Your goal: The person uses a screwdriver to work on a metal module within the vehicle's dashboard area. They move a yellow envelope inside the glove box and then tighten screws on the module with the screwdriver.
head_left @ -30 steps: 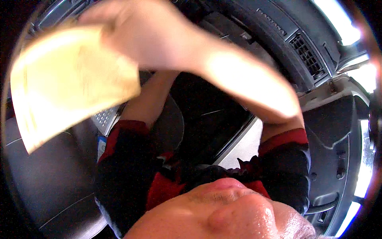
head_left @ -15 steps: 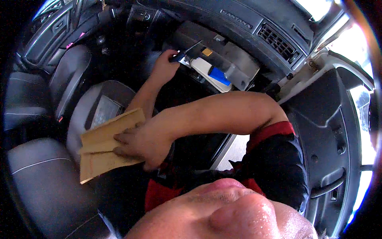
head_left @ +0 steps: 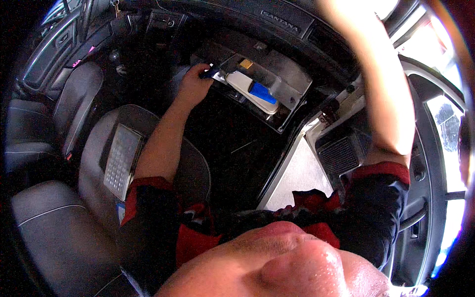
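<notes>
Left hand [head_left: 194, 85] gripping dark tool [head_left: 210, 73] at far glovebox [head_left: 277, 86]; right hand out of view overhead, grip untold; next: steady tool work.

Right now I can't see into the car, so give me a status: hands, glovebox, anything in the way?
Left hand grips dark tool at open glovebox. Right hand raised, out of view. White-and-blue item in glovebox. Nothing blocking it.

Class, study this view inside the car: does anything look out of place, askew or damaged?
Yes. The glove box hangs open, tilted down from the dashboard, with a white case with a blue part lying in it. The left hand holds a dark tool at its edge. A flat grey panel lies loose on the seat.
</notes>
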`<state>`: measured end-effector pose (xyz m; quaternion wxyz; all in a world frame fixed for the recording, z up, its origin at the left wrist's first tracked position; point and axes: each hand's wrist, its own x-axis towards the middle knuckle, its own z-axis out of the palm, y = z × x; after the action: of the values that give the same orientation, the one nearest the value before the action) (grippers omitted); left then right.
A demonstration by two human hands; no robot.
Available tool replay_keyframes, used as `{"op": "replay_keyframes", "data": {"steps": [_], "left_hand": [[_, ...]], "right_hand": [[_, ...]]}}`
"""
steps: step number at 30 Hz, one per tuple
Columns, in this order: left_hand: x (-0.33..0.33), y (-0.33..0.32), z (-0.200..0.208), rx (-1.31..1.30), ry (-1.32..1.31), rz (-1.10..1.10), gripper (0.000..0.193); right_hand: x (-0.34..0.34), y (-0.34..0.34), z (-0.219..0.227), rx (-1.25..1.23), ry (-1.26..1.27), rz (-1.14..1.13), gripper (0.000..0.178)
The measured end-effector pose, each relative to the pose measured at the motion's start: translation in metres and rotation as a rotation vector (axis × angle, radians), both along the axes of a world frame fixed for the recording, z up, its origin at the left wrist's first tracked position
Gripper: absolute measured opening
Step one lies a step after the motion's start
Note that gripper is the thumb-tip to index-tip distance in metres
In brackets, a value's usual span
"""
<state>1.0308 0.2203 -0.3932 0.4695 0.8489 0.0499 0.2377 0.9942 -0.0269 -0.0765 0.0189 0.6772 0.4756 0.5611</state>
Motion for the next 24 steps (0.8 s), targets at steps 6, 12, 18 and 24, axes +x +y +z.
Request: {"op": "replay_keyframes", "data": {"steps": [6, 12, 18, 24], "left_hand": [[0.004, -0.004, -0.004, 0.003, -0.02, -0.007, 0.04], [0.006, 0.013, -0.026, -0.077, -0.103, -0.039, 0.042], [-0.005, -0.023, 0.038, -0.236, 0.032, -0.037, 0.046], [0.027, -0.021, 0.004, -0.496, -0.064, 0.044, 0.047]], "right_hand": [[0.151, -0.079, 0.053, 0.141, 0.171, -0.959, 0.027], [0.176, -0.066, 0.033, -0.018, 0.24, -1.151, 0.032], [0.051, -0.059, -0.019, -0.074, -0.123, -0.434, 0.023], [0.012, -0.03, -0.167, -0.378, 0.356, 0.089, 0.026]]}}
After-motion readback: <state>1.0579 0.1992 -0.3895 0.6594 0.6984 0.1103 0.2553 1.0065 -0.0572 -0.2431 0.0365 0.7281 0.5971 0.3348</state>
